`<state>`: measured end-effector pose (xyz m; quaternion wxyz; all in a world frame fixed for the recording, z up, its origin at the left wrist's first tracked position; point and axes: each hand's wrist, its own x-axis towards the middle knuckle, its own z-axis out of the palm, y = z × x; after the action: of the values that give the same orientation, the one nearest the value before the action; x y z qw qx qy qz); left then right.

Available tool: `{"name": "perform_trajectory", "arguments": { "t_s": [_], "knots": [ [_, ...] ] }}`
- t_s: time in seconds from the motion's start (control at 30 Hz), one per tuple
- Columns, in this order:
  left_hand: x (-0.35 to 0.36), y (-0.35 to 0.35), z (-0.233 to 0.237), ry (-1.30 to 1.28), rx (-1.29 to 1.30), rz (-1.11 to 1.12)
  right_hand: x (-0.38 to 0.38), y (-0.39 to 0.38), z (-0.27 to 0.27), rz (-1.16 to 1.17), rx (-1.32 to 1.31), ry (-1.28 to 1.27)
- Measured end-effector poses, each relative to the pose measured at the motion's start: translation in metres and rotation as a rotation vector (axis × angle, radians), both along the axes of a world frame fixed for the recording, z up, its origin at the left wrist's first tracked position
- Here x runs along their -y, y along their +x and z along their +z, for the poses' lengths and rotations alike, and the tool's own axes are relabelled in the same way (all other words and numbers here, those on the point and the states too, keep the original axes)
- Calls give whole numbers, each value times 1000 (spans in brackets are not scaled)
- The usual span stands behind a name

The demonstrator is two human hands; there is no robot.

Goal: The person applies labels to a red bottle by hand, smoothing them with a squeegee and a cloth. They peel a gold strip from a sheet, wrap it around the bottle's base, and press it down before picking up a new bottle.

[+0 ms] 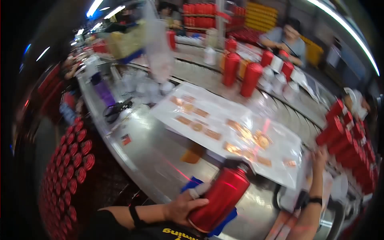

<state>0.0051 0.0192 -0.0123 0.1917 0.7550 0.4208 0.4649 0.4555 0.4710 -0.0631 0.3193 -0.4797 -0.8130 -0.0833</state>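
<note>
My left hand (pixel 185 207) is closed around the lower part of a shiny red metal bottle (pixel 221 197), which is tilted with its neck pointing up and right. A dark piece behind the neck is too blurred to name. Blue cloth (pixel 191 183) shows beside and under the bottle. My right hand (pixel 319 157) is stretched out past the right end of a white sheet with gold labels (pixel 200 130), close to a group of red bottles (pixel 347 134). Motion smears its fingers, and I cannot make out anything in them.
Many red bottles stand at the lower left (pixel 68 172). More red bottles (pixel 251 79) and white cups (pixel 276 82) line the conveyor across from me. A black tape dispenser-like object (pixel 116 111) lies on the metal table (pixel 148 140). A co-worker (pixel 289 38) sits opposite.
</note>
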Motion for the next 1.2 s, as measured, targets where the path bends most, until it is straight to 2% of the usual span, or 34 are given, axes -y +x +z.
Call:
{"name": "perform_trajectory", "arguments": {
  "t_s": [0.13, 0.23, 0.3, 0.37, 0.4, 0.47, 0.53, 0.57, 0.63, 0.73, 0.83, 1.07, 1.1, 1.2],
  "knots": [
    [4, 1, -14, -36, 45, -27, 21, -15, 21, -4, -6, 183],
    [9, 5, -27, -72, 96, -37, 28, -20, 35, 27, -134, -117],
    [7, 4, -12, -53, 126, -58, 37, -16, 32, 56, -250, -399],
    [2, 7, 6, -38, 208, -126, 43, -11, 1, 30, -51, -284],
    [-2, 11, 20, -35, 274, -185, 53, -18, -1, -57, 77, -344],
    [-3, 11, 50, 274, 131, 12, 78, -31, -2, -213, 143, -381],
    [4, 8, 21, 69, 53, 17, 85, -30, -2, -221, 107, -333],
    [5, 7, 16, 62, 54, 15, 89, -30, 0, -224, 92, -311],
    [7, 5, 11, 50, 57, 15, 95, -31, 12, -178, 78, -258],
    [4, 14, 9, 19, 213, -46, 112, -46, 42, -57, 36, -201],
    [18, 3, -6, -34, -41, 69, 135, -66, 67, 77, -3, -187],
    [18, 5, -2, 66, 16, 109, 202, -117, 115, 214, -36, -179],
    [19, 3, -3, -25, -43, 92, 210, -122, 122, 237, -35, -180],
    [22, -1, 30, -35, 94, 49, 205, -105, 130, 292, 459, -99]
  ]
}}
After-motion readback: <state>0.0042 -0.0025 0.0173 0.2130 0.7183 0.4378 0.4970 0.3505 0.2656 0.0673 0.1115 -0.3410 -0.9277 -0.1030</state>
